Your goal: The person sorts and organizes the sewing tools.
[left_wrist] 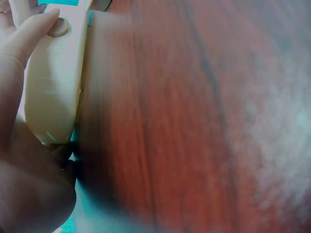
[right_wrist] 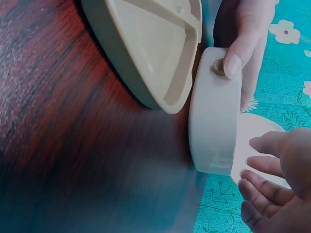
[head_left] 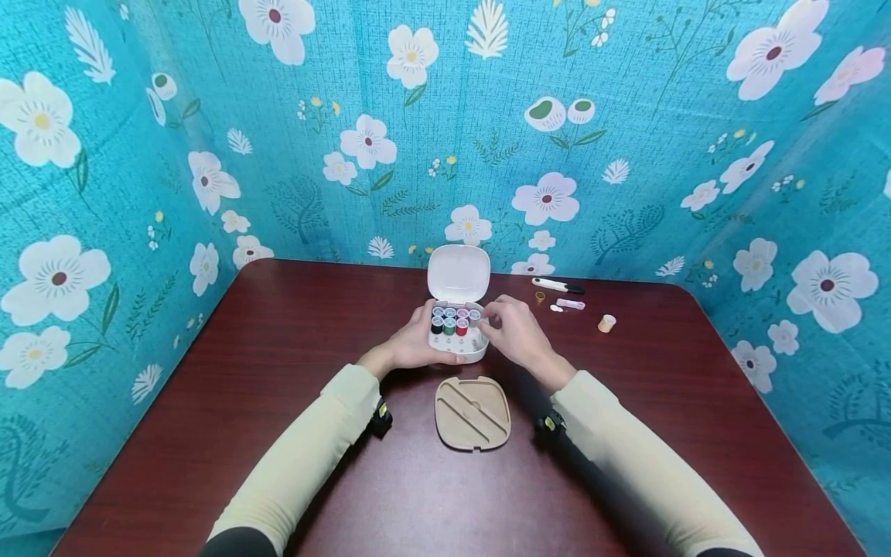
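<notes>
A small white sewing box rests on the table with its lid raised. Several thread spools stand inside, among them a black spool, a green spool and a red spool. My left hand grips the box from its left side, thumb along the front by a round button. Over the box's right side is my right hand, fingertips close to a pale spool in the back row. The right wrist view shows its fingers loosely bent and apart, nothing between them.
A beige divided tray lies in front of the box. Toward the back right are a black-and-white slim tool, a small gold ring, a pink-and-white piece and a cream spool. Floral cloth hangs behind the table.
</notes>
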Motion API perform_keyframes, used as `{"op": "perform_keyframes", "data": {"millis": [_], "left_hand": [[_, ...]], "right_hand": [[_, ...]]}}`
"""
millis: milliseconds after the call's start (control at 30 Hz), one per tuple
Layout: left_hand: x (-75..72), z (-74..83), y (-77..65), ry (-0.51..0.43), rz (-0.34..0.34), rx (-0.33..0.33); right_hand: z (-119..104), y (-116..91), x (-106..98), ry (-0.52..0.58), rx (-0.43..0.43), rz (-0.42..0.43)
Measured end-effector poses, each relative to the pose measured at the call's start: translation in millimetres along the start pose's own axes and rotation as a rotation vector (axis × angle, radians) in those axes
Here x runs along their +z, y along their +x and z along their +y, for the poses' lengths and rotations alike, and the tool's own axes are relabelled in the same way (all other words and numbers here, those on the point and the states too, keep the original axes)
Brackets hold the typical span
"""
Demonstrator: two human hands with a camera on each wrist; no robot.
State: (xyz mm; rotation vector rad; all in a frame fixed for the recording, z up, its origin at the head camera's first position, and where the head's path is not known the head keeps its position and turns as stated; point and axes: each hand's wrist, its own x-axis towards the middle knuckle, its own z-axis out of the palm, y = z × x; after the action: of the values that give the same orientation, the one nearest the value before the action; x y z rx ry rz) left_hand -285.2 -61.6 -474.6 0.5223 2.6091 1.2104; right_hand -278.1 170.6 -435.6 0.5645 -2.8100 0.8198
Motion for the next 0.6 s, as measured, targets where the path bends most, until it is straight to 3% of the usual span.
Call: {"op": "perform_keyframes", "data": {"millis": [600], "left_hand": [[1.0, -1.7, 2.8, 0.032, -0.007, -0.01]], "right_hand": [[13, -6, -4, -0.009, 0.011, 0.004]]}}
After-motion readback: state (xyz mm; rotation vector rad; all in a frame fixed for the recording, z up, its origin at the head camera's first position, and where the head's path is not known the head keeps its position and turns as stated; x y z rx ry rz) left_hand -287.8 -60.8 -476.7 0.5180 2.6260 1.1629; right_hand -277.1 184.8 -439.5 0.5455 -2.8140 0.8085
